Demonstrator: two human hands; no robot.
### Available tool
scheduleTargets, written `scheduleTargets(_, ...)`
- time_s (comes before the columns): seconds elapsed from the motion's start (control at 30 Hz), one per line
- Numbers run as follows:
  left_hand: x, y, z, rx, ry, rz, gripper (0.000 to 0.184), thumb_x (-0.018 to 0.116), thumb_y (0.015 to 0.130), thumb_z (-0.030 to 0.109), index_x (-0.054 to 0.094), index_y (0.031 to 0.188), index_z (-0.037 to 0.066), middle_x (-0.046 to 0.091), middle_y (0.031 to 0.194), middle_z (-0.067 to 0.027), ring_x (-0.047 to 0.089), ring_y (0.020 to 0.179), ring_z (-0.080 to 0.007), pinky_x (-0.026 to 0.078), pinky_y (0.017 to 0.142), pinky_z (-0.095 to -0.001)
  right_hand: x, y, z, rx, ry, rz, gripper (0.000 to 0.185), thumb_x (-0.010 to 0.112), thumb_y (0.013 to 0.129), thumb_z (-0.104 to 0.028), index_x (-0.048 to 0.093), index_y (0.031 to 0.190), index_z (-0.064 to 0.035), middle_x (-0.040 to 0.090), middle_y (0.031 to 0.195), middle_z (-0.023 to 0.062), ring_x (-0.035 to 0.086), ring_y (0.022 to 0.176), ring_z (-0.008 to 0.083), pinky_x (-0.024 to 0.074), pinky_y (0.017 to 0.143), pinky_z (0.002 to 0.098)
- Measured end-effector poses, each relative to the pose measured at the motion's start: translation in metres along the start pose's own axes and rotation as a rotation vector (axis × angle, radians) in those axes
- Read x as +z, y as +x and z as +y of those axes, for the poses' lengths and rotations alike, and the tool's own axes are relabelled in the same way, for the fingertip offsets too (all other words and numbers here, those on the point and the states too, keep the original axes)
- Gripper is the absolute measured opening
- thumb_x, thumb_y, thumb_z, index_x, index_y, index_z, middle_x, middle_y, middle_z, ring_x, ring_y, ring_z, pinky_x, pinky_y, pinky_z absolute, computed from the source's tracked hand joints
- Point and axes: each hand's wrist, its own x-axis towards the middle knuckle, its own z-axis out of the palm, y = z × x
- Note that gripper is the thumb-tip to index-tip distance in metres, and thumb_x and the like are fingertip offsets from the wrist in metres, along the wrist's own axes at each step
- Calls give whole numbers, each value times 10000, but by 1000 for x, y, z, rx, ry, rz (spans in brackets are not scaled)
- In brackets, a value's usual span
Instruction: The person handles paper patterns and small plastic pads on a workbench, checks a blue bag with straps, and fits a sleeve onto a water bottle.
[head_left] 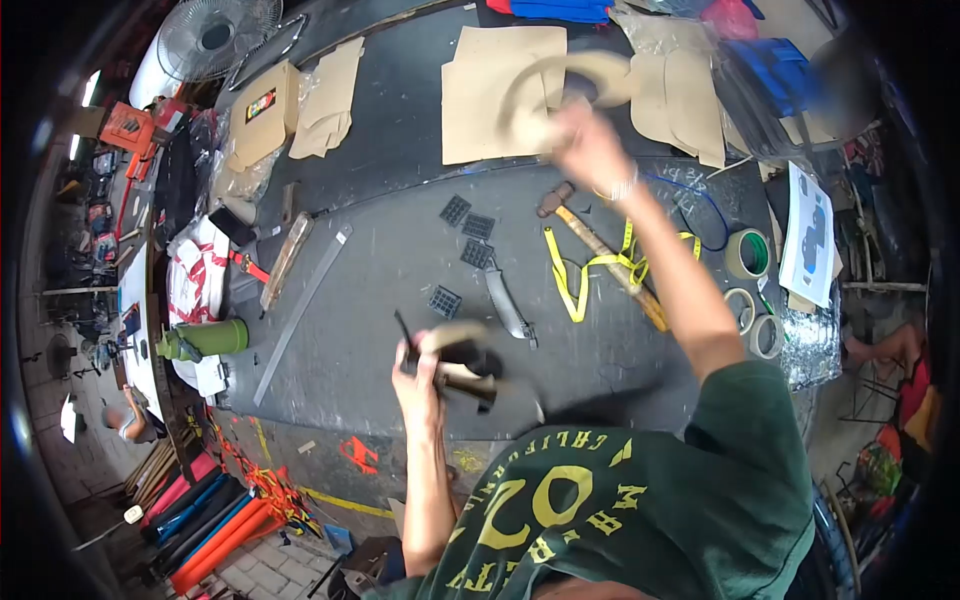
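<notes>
My left hand (420, 375) is closed around a blurred black-and-tan object (465, 360) above the front part of the dark table; its kind cannot be made out. Farther back, my right hand (590, 145) is raised and smeared by motion. Its fingers are wrapped on a tan curved band (530, 115), which arcs in front of the brown cardboard sheets (480, 90). Between the hands lie a knife-like blade (508, 305) and several small black grid pieces (445, 300). A hammer (590, 228) and a yellow tape measure (575, 300) lie under my right forearm.
Tape rolls (747, 254) and a printed sheet (806, 235) are at the right. A long metal ruler (300, 315), a green bottle (215, 338) and a phone (232, 226) lie on the left. A fan (215, 38) stands at the back left. Another person (130, 420) is far left.
</notes>
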Motion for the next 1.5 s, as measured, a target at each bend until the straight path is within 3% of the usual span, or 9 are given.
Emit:
scheduleTargets(0.1,39,44,10,206,185,-130,629,841,825,318,589,1319,20,656,1090,-60,632,1042,-162,521,936,-329,41,-117,-61,-452,243,-252,212,739,803,-59,673,1004,-75,486,1433,202,468,1356,362,450,1063,467)
scheduleTargets(0.2,54,52,-51,-15,-317,-369,724,901,766,346,570,1327,31,677,1161,-86,655,1086,-216,528,974,-355,46,-184,-129,140,656,-419,321,707,896,-159,647,1189,-39,546,1348,225,548,1276,378,489,1013,421)
scheduleTargets(0.37,85,21,-1,-63,-108,-266,214,758,900,85,672,1084,16,721,993,-86,682,843,-154,565,772,-304,43,-210,-132,24,374,-246,402,736,880,-195,602,1201,6,594,1219,197,632,1052,379,505,916,460)
scheduleTargets(0.73,47,-9,14,-374,87,-53,378,720,869,35,595,1198,-103,713,980,-121,708,845,-173,597,771,-306,51,-94,-11,389,669,124,503,747,887,-393,577,1156,-3,568,1072,136,582,950,247,495,866,367)
scheduleTargets(1.07,-70,3,-16,-42,-516,-271,612,431,975,414,479,1428,4,626,1280,-190,654,1109,-354,550,977,-511,102,99,113,464,-423,72,693,812,755,-420,580,1310,-77,653,1227,146,558,1228,352,434,995,545)
scheduleTargets(1.23,-89,85,-27,505,443,282,597,563,921,406,514,1378,25,654,1202,-164,667,1033,-323,553,929,-509,102,94,108,268,-245,209,531,734,807,-282,618,1293,-103,712,976,118,672,967,282,515,831,450)
scheduleTargets(1.33,-5,109,44,200,-118,284,565,644,892,372,559,1297,-14,684,1102,-138,673,1010,-290,568,895,-426,60,51,6,131,271,49,296,587,893,-125,708,1151,-44,634,743,71,614,702,196,501,684,327)
scheduleTargets(1.4,-6,154,29,262,-68,42,571,626,950,409,544,1317,-20,669,1149,-123,660,1051,-271,558,913,-368,51,-9,-57,-232,363,-63,271,572,868,16,746,1049,-85,641,1143,130,629,1100,218,509,914,324)
scheduleTargets(1.5,99,117,47,-4,-389,-13,523,525,1025,384,438,1398,27,576,1289,-115,577,1173,-207,514,968,-341,64,-77,-118,-403,510,-191,190,628,840,30,688,974,-91,524,1428,169,678,961,277,561,822,383)
